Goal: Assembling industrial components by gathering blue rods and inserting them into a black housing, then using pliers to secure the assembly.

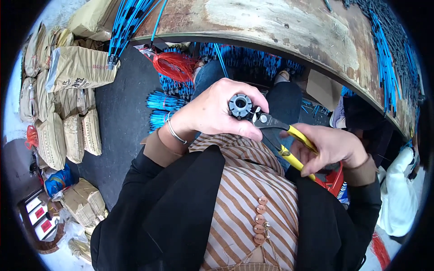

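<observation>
My left hand [218, 107] is wrapped around a dark round piece [238, 113] with a notched rim and a hole through its middle. Its open end faces up between thumb and fingers. My right hand [332, 147] grips a pair of pliers [294, 160] by the yellow handles, which are red toward the ends. The handles are spread apart. The metal jaws reach the side of the round piece, by my left fingers; exactly what lies between them is hidden. Both hands are above my lap.
Beyond my hands runs a worn wooden table [253, 19]. Blue rods with dark ends [124, 27] hang over its left edge, with more heaped at the right. Red strands [174, 67] hang below it. Tan packages [81, 67] are stacked at the left on the dark floor [124, 117].
</observation>
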